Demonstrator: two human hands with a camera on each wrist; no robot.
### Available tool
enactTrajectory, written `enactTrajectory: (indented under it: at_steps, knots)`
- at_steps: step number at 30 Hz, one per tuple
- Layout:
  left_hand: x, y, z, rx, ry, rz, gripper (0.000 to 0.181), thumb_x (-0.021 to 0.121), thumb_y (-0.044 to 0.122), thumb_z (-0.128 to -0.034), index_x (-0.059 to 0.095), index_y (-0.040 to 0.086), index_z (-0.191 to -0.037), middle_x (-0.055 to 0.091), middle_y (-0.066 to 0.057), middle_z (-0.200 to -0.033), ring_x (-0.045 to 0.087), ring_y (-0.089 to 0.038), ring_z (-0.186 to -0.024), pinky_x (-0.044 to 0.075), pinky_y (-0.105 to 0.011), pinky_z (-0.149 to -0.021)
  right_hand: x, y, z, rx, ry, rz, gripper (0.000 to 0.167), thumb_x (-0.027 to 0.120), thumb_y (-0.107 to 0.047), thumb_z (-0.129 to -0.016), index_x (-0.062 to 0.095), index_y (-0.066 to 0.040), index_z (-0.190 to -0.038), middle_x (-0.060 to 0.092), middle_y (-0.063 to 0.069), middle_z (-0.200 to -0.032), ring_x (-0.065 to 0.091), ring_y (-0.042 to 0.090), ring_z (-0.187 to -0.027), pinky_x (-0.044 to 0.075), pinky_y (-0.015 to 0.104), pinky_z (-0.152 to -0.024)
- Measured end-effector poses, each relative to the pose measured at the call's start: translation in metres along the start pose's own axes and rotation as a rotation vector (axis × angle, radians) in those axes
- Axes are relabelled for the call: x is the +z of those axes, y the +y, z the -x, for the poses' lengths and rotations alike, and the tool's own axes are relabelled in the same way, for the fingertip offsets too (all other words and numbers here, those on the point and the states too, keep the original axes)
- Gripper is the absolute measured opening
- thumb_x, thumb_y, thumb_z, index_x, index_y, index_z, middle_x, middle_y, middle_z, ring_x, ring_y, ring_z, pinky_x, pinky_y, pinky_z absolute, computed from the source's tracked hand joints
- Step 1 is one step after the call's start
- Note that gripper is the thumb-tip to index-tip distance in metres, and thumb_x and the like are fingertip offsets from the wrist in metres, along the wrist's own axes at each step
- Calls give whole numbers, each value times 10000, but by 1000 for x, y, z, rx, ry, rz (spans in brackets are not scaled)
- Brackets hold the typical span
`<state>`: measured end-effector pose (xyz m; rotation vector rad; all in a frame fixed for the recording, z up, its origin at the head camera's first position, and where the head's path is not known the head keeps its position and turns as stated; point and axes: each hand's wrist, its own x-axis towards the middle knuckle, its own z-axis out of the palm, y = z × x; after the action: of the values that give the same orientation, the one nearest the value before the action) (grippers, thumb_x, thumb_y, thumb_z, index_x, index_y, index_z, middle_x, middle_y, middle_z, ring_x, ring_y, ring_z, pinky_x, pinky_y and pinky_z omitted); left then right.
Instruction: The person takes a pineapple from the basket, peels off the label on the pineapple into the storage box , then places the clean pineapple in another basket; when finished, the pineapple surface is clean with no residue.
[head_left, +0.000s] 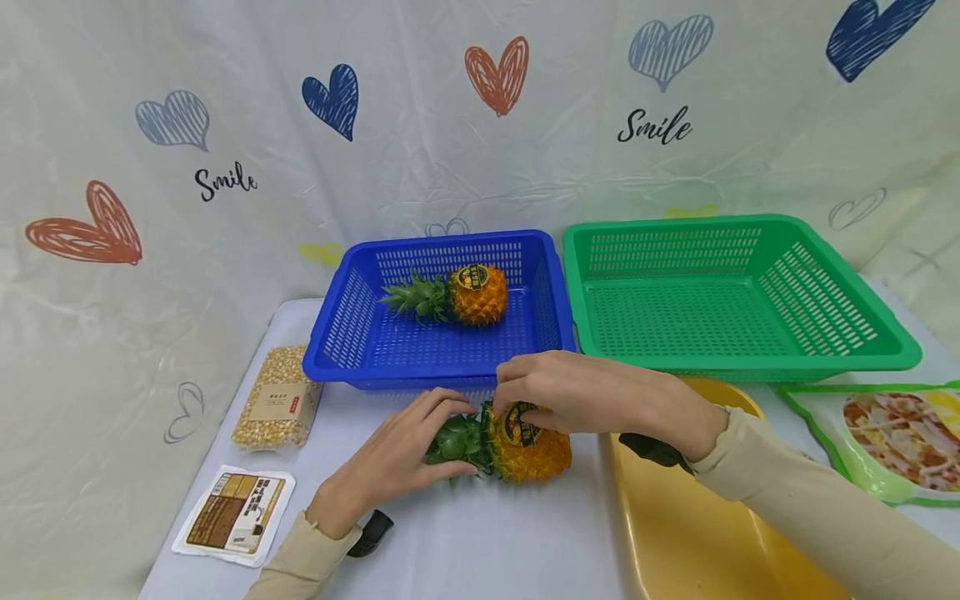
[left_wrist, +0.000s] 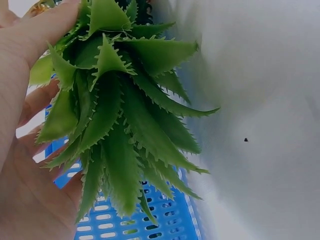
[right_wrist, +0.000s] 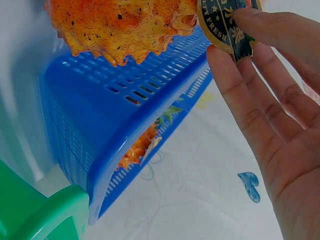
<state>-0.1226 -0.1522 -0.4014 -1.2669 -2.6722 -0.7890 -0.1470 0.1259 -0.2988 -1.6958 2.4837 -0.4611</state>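
Observation:
A toy-like orange pineapple (head_left: 538, 460) with a green leafy crown (left_wrist: 120, 125) lies on its side over the white table, in front of the blue basket (head_left: 442, 381). My left hand (head_left: 408, 446) holds it by the crown, thumb on the near side and fingers on the far side. With thumb and fingertips my right hand (head_left: 558, 387) pinches the edge of a round black and gold label (right_wrist: 222, 25) on the fruit's body. In the right wrist view that label stands out at the fruit's side. A second pineapple (head_left: 480, 298) with a similar label lies inside the blue basket.
A green basket (head_left: 742, 363) stands right of the blue one. Below my right forearm is a yellow tub (head_left: 675, 533). At left lie a bag of corn kernels (head_left: 277, 400) and a flat brown-and-white packet (head_left: 236, 515). A green-edged food bag (head_left: 892, 442) lies far right.

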Motion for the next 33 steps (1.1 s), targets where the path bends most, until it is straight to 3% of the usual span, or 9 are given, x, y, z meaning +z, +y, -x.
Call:
enactTrajectory:
  at_steps: [24,33]
  knots:
    - [0,-1,1,-13,-9,10,639,821,443,-901,573,143,-1408,545,5,-1402,584,-179,-1247,565,-374,-941,-11,-16,10,-62,29,17,168,754,38,-933,799,-115,-986,650,-40,-920,630,55,-809,530,144,-707]
    - [1,0,1,-7,10,1,643,858,410,-874,596,130,-1390,562,-7,-1380,594,-176,-1231,574,-383,-917,-26,-21,39,-52,95,-78,184,740,33,-947,760,-144,-989,635,-68,-965,618,24,-844,558,179,-724]
